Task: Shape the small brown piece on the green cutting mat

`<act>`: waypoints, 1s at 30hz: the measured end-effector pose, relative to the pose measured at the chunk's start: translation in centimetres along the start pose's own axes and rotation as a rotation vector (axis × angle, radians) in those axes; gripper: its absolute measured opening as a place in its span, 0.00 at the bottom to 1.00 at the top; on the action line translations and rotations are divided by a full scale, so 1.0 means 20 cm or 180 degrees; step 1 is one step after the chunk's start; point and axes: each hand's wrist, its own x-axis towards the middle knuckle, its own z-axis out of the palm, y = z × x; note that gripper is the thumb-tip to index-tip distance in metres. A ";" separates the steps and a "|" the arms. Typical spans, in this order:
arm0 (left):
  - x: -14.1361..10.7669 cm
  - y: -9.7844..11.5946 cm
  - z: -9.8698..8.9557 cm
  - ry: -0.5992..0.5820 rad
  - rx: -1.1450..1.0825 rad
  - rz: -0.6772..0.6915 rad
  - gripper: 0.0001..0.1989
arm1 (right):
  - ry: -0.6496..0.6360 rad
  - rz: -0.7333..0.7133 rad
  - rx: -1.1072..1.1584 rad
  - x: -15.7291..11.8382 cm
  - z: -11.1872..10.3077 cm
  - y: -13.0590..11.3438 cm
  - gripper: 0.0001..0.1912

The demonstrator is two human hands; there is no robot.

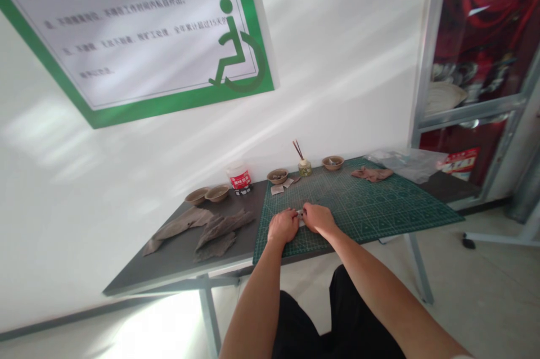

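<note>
A small whitish piece (301, 218) lies on the green cutting mat (379, 201), between my two hands. My left hand (283, 225) is closed at its left side, fingertips pressed on it. From the right, my right hand (317, 217) pinches the same piece with curled fingers. The hands nearly meet, and their fingers cover part of the piece, so its shape cannot be made out fully. Just beyond them, flat pale squares (277, 190) rest on the mat near a small bowl (277, 176) with dark contents.
Grey cloths (219, 229) and two bowls (217, 193) are on the table's left part. A red-labelled tub (240, 180), a reed bottle (304, 167) and another bowl (333, 162) line the wall. A brown cloth (372, 174) and clear plastic bag (411, 163) lie at the right.
</note>
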 end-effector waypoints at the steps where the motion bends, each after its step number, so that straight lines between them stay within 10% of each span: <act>1: 0.00 0.00 0.00 0.0016 -0.0006 0.0017 0.16 | -0.0019 -0.0055 0.0006 0.00 0.00 0.00 0.19; 30: 0.00 0.00 -0.01 0.0004 -0.0017 0.0056 0.16 | -0.0022 -0.0327 0.0092 -0.03 -0.03 0.01 0.17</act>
